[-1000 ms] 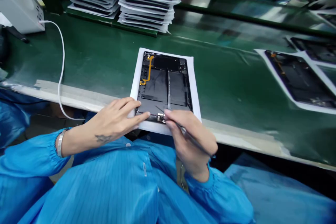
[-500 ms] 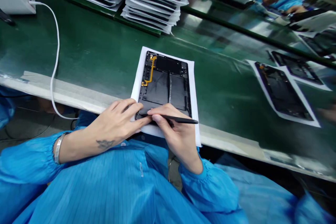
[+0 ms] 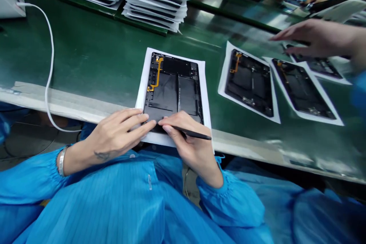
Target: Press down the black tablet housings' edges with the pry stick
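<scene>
Left-hand fingers [image 3: 134,120] lie open on the orange-cabled black tablet chassis [image 3: 162,97]; right-hand fingers [image 3: 171,122] pinch a black spudger [image 3: 197,134].

Factory line [image 3: 85,57]: opened tablets [image 3: 171,91], blue smocks [image 3: 94,206]

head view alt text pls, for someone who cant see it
Two hands work on an open tablet chassis on white paper on a green bench: the left hand rests on its lower edge, the right hand holds a slim black tool there.
</scene>
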`<state>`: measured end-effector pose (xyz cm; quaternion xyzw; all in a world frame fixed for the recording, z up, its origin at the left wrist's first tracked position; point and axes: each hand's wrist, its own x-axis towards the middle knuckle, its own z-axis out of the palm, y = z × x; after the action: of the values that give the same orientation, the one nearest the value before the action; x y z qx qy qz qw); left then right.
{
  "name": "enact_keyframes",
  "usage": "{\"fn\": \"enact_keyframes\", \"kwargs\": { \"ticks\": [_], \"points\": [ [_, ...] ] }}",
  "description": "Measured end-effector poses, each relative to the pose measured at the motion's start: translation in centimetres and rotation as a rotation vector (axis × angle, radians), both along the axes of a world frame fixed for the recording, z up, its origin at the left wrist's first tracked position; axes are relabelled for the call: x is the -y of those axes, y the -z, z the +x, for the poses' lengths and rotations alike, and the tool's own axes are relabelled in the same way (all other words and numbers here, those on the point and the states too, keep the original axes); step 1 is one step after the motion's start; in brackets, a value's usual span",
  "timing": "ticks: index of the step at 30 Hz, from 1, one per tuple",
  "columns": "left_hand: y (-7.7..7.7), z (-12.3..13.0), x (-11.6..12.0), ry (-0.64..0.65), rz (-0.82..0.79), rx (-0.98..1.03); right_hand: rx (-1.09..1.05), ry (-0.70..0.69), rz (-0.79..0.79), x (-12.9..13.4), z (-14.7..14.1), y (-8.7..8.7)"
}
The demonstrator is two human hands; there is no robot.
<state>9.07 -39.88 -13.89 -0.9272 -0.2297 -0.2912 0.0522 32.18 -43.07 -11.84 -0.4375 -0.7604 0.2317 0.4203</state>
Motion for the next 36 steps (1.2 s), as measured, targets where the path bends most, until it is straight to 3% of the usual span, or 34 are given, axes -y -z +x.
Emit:
{"fn": "enact_keyframes", "kwargs": {
  "ticks": [5,11,19,30,36],
  "points": [
    [-1.1,1.1,0.1,-0.031,0.063,-0.085,0.038,0.086,-0.005,0.9,1.5,-0.1],
    [-1.3,1.5,0.2,-0.002,0.05,-0.093,0.084,0.139,0.001,1.2,1.2,-0.3],
    [-0.7,1.7,0.0,0.03,0.071,-0.035,0.124,0.016,0.041,1.0,1.4,-0.3],
    [-0.5,2.2,-0.3,0.008,0.079,-0.1,0.076,0.078,0.014,1.1,2.1,0.1],
    [-0.7,2.8,0.0,-0.036,0.105,-0.138,0.094,0.089,0.116,1.8,1.7,0.6]
  ]
}}
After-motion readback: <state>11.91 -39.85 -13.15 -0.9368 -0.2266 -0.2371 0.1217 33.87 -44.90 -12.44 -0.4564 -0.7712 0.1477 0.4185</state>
